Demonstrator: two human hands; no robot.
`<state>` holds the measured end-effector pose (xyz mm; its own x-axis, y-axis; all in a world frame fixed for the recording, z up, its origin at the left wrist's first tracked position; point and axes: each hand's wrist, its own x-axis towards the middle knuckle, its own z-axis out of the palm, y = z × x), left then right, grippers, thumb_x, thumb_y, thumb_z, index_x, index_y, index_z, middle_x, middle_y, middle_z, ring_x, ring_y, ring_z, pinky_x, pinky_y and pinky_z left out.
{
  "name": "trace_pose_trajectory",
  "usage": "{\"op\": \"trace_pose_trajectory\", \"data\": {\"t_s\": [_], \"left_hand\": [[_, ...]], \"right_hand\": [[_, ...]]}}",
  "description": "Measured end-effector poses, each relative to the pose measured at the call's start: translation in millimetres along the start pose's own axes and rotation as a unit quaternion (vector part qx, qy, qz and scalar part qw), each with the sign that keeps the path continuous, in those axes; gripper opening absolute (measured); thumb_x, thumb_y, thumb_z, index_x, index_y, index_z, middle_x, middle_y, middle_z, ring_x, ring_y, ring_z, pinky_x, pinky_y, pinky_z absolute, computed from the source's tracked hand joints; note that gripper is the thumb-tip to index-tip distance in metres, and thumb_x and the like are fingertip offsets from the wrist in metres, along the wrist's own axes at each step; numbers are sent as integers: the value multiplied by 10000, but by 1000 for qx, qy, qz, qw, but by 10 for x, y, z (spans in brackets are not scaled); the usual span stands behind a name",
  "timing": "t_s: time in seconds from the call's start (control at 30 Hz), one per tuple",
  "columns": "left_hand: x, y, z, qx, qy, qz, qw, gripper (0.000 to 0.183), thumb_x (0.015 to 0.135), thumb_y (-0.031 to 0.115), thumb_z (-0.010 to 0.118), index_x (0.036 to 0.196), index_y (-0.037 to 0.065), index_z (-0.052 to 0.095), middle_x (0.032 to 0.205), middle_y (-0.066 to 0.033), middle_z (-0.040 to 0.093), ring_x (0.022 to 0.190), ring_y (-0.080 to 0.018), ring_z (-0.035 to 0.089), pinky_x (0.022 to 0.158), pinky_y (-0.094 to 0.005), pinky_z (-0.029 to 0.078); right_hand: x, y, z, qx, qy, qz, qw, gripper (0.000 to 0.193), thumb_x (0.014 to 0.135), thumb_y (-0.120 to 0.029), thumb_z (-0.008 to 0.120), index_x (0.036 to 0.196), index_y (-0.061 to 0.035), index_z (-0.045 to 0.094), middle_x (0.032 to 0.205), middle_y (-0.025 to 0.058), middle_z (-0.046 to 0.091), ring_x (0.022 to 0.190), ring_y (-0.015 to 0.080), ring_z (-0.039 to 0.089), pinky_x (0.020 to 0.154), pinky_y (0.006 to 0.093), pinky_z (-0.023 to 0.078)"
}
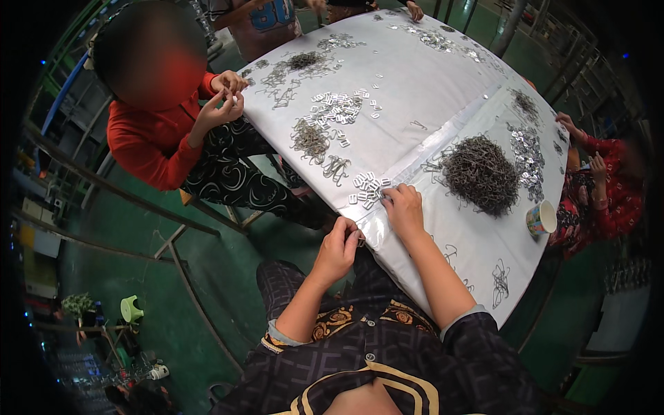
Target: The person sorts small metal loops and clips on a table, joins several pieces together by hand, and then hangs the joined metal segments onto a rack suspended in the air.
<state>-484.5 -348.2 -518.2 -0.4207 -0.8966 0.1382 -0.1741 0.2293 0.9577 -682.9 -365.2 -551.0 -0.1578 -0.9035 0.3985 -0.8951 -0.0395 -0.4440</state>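
My left hand is closed at the table's near corner, thumb and fingers pinched together. A small dark metal piece shows at its fingertips, too small to name. Just to its right, my right hand rests on the table with its fingers bent and drawn together. Its fingertips touch the edge of a small heap of flat silver metal pieces with slots, like little buckles. Whatever lies between those fingertips is hidden.
The white-covered table carries a large mound of dark wire hooks, more silver pieces and loose hooks. A paper cup stands near the right edge. A person in red sits at left; others work around the table.
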Motion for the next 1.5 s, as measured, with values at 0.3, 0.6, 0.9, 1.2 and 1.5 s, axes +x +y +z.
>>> {"op": "trace_pose_trajectory", "data": {"t_s": [0.3,0.6,0.9,1.2,1.5], "left_hand": [[23,-30,52,44,-13,-19,999,95,887,59,528,939,1,473,806,-170,590,734,-313,594,669,-374,460],[20,-50,64,55,-14,-23,998,101,880,54,535,937,4,469,813,-184,590,766,-345,596,680,-396,458],[-12,-96,95,55,-7,-24,998,103,873,48,540,931,3,468,797,-181,582,746,-345,587,671,-398,454],[-50,-44,57,98,4,37,995,99,878,38,548,948,-2,492,794,-149,589,727,-281,598,672,-352,463],[-201,-55,-81,152,-58,23,986,126,833,34,591,930,9,516,836,-163,596,786,-340,593,685,-382,464]], "right_hand": [[-74,8,-47,25,42,1,999,148,746,-123,694,879,-70,658,851,70,569,877,263,540,771,390,407],[133,9,26,-27,-18,-13,999,193,737,-144,717,914,-76,680,846,69,580,861,261,544,773,385,413],[201,-52,-65,74,-89,98,988,172,744,-131,721,889,-48,679,830,102,651,789,268,608,717,376,465],[-360,-387,-268,454,-145,191,858,123,799,-79,680,856,25,648,720,41,651,634,69,562,582,226,450],[-663,-607,-277,371,-97,128,914,131,805,-69,667,894,23,639,752,105,649,627,147,593,592,273,475]]}}
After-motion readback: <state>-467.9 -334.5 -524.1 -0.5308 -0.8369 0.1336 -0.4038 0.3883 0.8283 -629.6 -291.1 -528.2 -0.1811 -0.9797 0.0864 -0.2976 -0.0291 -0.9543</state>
